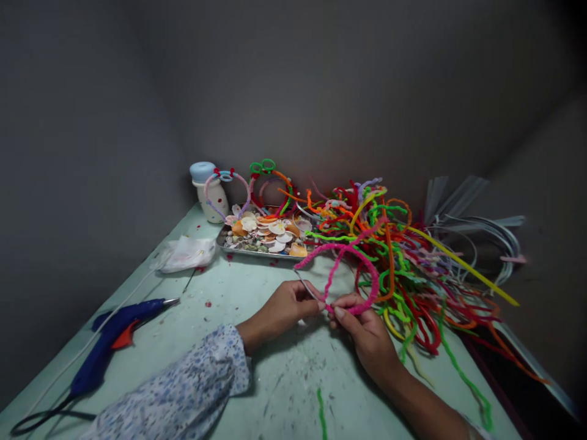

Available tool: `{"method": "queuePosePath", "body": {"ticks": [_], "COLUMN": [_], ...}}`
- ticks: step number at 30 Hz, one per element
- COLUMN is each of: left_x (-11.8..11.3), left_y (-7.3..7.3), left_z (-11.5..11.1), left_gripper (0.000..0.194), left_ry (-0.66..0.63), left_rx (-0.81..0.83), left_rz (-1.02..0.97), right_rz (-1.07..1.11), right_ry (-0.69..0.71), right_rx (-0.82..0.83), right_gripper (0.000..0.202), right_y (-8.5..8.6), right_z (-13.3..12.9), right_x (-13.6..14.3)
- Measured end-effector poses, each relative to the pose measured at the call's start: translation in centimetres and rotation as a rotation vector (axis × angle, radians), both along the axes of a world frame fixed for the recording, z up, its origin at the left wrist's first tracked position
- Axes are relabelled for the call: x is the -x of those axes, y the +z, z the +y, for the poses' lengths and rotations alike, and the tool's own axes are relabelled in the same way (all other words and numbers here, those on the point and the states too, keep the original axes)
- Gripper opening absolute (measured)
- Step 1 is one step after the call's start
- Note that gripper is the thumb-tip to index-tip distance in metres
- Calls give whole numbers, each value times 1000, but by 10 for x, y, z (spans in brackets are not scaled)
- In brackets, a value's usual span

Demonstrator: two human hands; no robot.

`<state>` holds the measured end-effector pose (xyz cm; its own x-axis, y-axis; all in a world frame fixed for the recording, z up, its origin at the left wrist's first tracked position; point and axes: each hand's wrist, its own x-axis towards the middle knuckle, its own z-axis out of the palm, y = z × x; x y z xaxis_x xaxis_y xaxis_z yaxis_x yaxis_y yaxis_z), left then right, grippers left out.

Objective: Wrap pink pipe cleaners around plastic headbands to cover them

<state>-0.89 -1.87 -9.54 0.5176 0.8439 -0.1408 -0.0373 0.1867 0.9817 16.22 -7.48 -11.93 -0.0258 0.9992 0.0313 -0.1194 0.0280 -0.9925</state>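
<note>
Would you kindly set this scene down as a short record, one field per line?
Left hand: fingertips at the pink fuzzy hoop, beside a bare grey strip
Right hand: holding the hoop's lower edge
Glue gun: lying on the table, left side
Tray: shells in it, beyond the hands
Jar: upright, blue lid, beside the tray
Pipe cleaners: tangled, many-coloured heap on the right

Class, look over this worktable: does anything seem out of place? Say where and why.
Yes: the fuzzy stems sprawl in a tangle at the right, some seeming to reach past the table. One green piece looks stray, lying alone at the bottom, apart from the heap.
</note>
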Motion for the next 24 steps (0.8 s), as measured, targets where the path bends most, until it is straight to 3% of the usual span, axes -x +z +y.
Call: {"method": "queuePosePath", "body": {"ticks": [15,24], "left_x": [1,0], "left_y": [2,7], "left_z": [-1,-4], "left_gripper": [17,2], "left_ry": [53,91], "left_rx": [-26,7], "left_rz": [66,80], "right_rz": [-263,-336], "right_ry": [-5,4], "right_rx": [-163,-298], "right_gripper": [16,13], "right_y": [0,6], "right_z": [-2,-1], "right_x": [1,2]}}
